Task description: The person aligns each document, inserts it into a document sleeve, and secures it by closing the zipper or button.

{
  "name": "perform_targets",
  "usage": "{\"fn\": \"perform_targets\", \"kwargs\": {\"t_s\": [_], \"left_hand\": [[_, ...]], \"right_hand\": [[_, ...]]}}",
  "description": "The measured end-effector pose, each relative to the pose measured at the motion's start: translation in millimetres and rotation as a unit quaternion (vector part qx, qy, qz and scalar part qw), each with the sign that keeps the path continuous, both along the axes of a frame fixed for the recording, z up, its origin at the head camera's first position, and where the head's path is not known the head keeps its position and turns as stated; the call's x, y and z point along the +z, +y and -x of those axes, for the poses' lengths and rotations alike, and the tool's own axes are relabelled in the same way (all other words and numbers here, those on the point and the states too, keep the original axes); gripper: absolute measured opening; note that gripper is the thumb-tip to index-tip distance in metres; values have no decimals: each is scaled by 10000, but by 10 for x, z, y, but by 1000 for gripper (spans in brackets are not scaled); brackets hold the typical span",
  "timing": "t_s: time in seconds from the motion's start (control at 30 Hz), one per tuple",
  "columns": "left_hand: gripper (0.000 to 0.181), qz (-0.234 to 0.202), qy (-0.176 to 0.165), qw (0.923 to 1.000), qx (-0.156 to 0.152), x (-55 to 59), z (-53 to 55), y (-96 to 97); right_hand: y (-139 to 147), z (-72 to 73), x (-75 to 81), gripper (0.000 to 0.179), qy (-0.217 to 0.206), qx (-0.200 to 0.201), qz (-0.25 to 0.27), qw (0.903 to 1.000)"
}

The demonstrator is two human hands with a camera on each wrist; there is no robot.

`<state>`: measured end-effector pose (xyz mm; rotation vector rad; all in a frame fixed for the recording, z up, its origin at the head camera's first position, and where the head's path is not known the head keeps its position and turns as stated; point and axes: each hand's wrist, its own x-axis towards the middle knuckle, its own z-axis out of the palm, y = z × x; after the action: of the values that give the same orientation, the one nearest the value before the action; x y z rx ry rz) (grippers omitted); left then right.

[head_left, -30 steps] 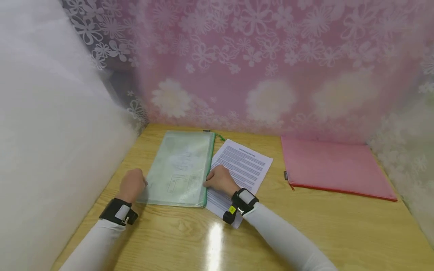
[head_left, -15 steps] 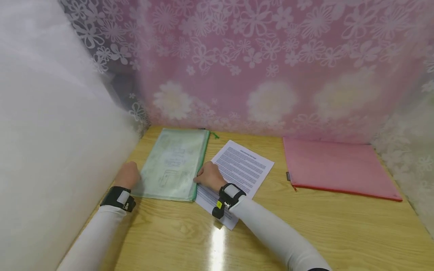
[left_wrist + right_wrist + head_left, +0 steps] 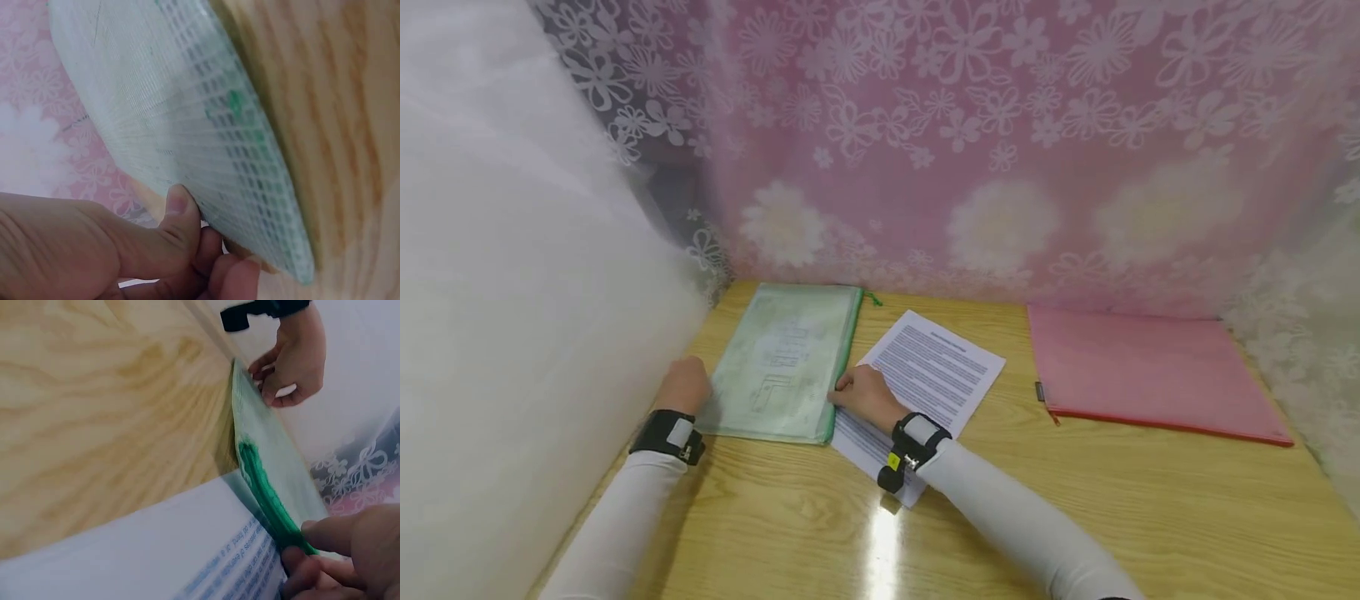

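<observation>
A pale green mesh zipper pouch [image 3: 782, 358] with a dark green zipper edge lies at the left of the table. Its left edge is pinched by my left hand [image 3: 683, 386], thumb on top and fingers curled beneath, as the left wrist view shows. My right hand [image 3: 868, 392] pinches the green zipper [image 3: 265, 494] along the opposite edge. Under that edge and my right wrist lies a printed sheet of paper [image 3: 936, 362], slanted on the table and partly covered by the pouch. Faint drawn shapes show through the mesh.
A pink zipper pouch [image 3: 1150, 367] with a red zipper lies flat on the right of the wooden table [image 3: 790, 517]. A pink flowered curtain [image 3: 880, 150] hangs behind, and a white sheet [image 3: 535, 250] borders the left side.
Both hands have shifted the green pouch slightly left and away from me, uncovering more of the paper. Over the last half second they have hardly moved. The pink pouch stays put.
</observation>
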<state>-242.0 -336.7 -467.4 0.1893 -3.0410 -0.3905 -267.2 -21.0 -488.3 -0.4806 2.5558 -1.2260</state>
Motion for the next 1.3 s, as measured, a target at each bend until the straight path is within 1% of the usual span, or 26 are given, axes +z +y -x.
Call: {"fn": "perform_targets", "kwargs": {"t_s": [0.07, 0.17, 0.27, 0.37, 0.53, 0.6, 0.67, 0.73, 0.77, 0.8, 0.83, 0.87, 0.9, 0.97, 1.0, 1.07, 1.13, 1.17, 1.23, 1.3], "left_hand": [[20, -61, -96, 9999, 12, 5, 3, 12], [17, -170, -291, 9994, 41, 22, 1, 16], [15, -215, -534, 9982, 147, 50, 5, 14], [20, -217, -742, 9967, 250, 72, 22, 10], [22, -125, -892, 9955, 291, 67, 83, -21], [23, -113, -955, 9949, 297, 58, 102, -34], [25, -135, -996, 9945, 299, 50, 111, -48], [25, -203, -1010, 9943, 282, 44, 103, -62], [24, -247, -991, 9944, 252, 39, 93, -70], [23, -294, -954, 9947, 235, 34, 76, -78], [20, -337, -897, 9952, 197, 32, 54, -87], [17, -386, -818, 9958, 145, 20, 29, -99], [15, -374, -638, 9972, 105, 6, -5, -100], [21, -391, -486, 9980, -30, -9, -80, -94], [25, -351, -365, 9987, -67, -8, -131, -71], [30, -129, -92, 9997, -208, 1, -238, 13], [40, 95, 141, 9994, -311, 46, -350, 165], [48, 230, 346, 9986, -334, 66, -411, 260], [68, 516, 812, 9943, -462, 84, -519, 462], [86, 662, 1145, 9896, -569, 87, -603, 676]], "right_hand": [[130, -81, 21, 23, 58, 282, -3, 9996], [393, -249, 61, 28, 168, 629, -48, 9979], [717, -404, 70, 31, 431, 744, -152, 9962], [1095, -519, 61, 31, 693, 588, -257, 9955], [1777, -639, 87, 30, 863, -27, -434, 9953], [2047, -683, 116, 31, 935, -282, -519, 9939], [2302, -733, 149, 32, 1209, -450, -684, 9893], [2530, -785, 185, 35, 1609, -559, -935, 9809], [2634, -810, 201, 37, 1862, -597, -1059, 9750], [2727, -833, 210, 38, 2174, -639, -1193, 9666], [2813, -852, 219, 40, 2514, -645, -1315, 9567], [2891, -869, 220, 41, 2862, -648, -1467, 9447], [2959, -886, 220, 44, 3174, -646, -1593, 9326], [3074, -918, 210, 49, 3690, -618, -1788, 9100], [3120, -937, 200, 52, 3851, -614, -1884, 9013], [3191, -981, 183, 60, 4055, -618, -2075, 8881], [3234, -1028, 166, 65, 4110, -670, -2179, 8826], [3246, -1057, 159, 67, 4075, -732, -2212, 8830], [3252, -1107, 135, 71, 4187, -833, -2224, 8765], [3241, -1157, 113, 81, 4257, -970, -2161, 8733]]}}
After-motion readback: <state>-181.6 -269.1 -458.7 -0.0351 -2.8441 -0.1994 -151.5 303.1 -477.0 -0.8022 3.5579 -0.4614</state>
